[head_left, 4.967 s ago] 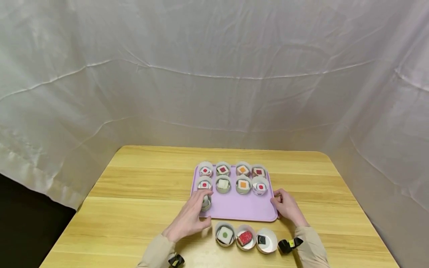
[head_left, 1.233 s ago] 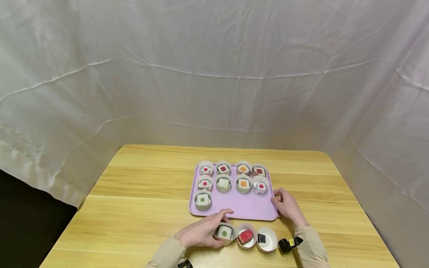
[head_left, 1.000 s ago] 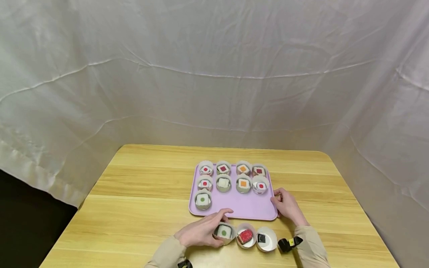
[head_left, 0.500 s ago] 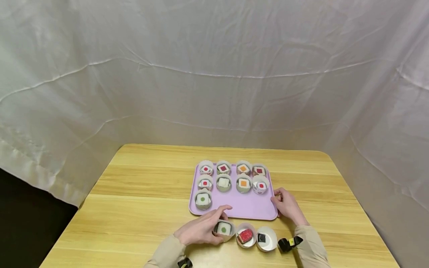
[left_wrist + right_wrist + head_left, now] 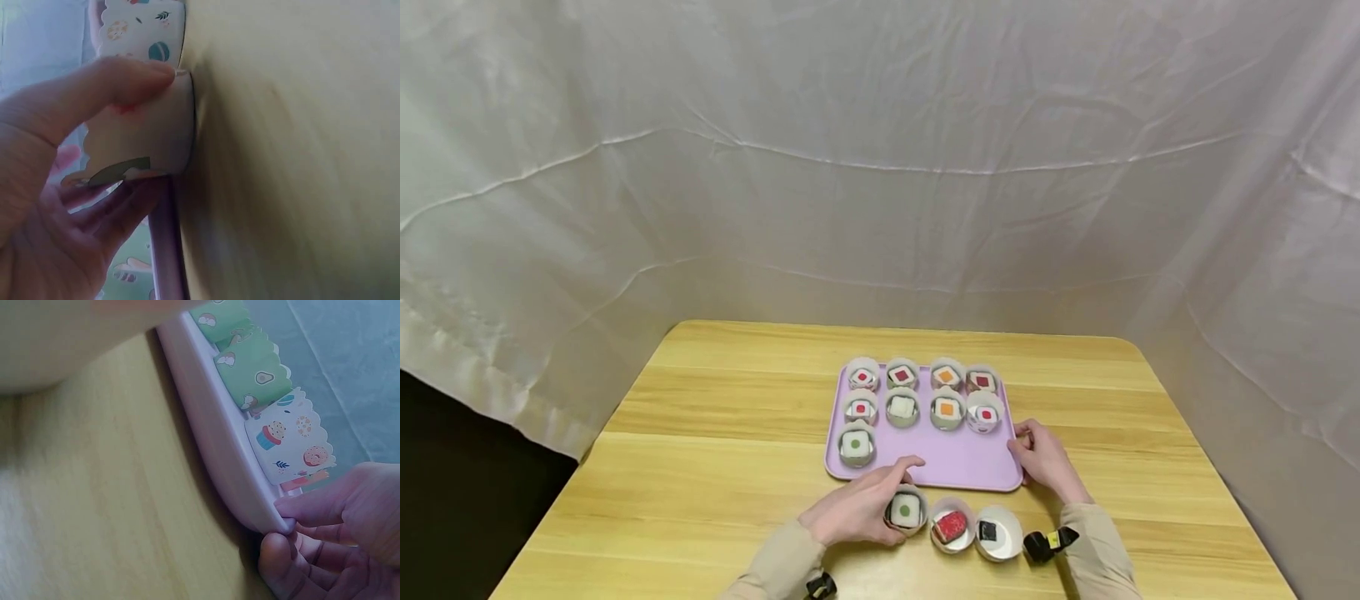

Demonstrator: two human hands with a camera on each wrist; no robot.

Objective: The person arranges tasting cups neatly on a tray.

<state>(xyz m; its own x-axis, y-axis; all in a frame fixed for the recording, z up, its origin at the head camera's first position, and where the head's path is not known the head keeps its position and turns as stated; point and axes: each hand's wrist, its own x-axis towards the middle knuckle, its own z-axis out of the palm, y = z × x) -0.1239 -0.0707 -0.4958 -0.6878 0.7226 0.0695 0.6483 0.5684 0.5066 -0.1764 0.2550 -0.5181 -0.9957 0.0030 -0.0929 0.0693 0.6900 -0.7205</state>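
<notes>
In the head view my left hand (image 5: 859, 510) grips a paper baking cup (image 5: 134, 144) just in front of the lilac tray (image 5: 962, 463). Its thumb presses the cup's near wall in the left wrist view; the fingers curl round the far side. Inside the cup sits a white sushi-like piece (image 5: 906, 509) with a green dot and dark edge. My right hand (image 5: 1049, 463) pinches the tray's right rim between thumb and fingers, beside a cupcake-patterned cup (image 5: 284, 440). A similar green-dotted piece (image 5: 855, 444) stands in a cup at the tray's front left.
Right of the held cup, two more cups stand on the wooden table (image 5: 700, 467): one with a red piece (image 5: 951, 526), one with a small black piece (image 5: 988, 531). Several filled cups occupy the tray's back two rows. A pale curtain (image 5: 880, 225) surrounds the table.
My left hand has let go of the cup at the tray's front left and taken hold of the green-dotted one on the table, shifting it slightly towards the tray. The right hand stays on the rim.
</notes>
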